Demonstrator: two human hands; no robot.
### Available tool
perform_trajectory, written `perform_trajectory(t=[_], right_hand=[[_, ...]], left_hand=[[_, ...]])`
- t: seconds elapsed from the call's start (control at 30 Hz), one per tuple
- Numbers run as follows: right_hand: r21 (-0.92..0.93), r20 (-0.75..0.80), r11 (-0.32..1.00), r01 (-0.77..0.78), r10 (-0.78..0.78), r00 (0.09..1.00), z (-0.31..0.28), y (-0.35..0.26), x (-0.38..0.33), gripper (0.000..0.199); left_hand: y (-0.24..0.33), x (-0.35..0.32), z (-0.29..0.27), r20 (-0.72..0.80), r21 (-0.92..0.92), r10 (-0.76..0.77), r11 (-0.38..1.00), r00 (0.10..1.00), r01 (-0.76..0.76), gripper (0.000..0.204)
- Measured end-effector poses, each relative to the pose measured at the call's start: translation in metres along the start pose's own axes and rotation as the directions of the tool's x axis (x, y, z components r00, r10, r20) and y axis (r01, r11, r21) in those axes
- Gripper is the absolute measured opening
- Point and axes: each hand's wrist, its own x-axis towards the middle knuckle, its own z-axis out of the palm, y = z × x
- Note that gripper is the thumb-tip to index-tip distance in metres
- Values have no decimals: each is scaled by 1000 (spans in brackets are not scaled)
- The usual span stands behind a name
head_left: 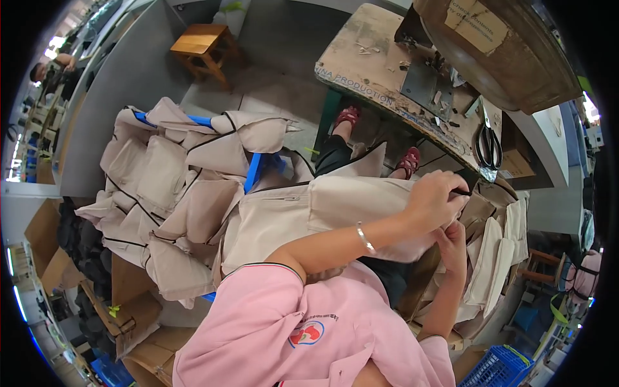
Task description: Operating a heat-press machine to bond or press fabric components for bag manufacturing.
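Note:
A beige cloth bag piece (264,216) with black edging and a short zip lies across my lap, stretching to the right. My left hand (435,203), a bracelet on its wrist, pinches the black-edged end of this piece. Just below it, my right hand (451,242) is closed on the same end, fingertips close to the left hand's. Whatever tiny part sits between the fingertips is hidden. Black-handled scissors (488,145) rest at the workbench corner, beyond both hands.
More beige sewn pieces (161,171) are heaped over a blue frame (253,173) on the left. Others fill a box at right. Ahead stands a worn workbench (361,55) with scraps and a metal plate. A wooden stool (203,42), cardboard boxes and a blue basket (496,367) surround me.

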Motion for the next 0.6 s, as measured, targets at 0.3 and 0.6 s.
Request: perform_trajectory(t=[0.3, 0.6], right_hand=[[-44, -214, 997, -61, 50, 976, -29, -21, -11, 20], [-458, -314, 877, -147, -5, 949, -89, -8, -21, 25]], left_hand=[[-95, -89, -159, 20, 284, -198, 941, 980, 185, 27], [-92, -109, -141, 146, 312, -119, 948, 982, 68, 25]])
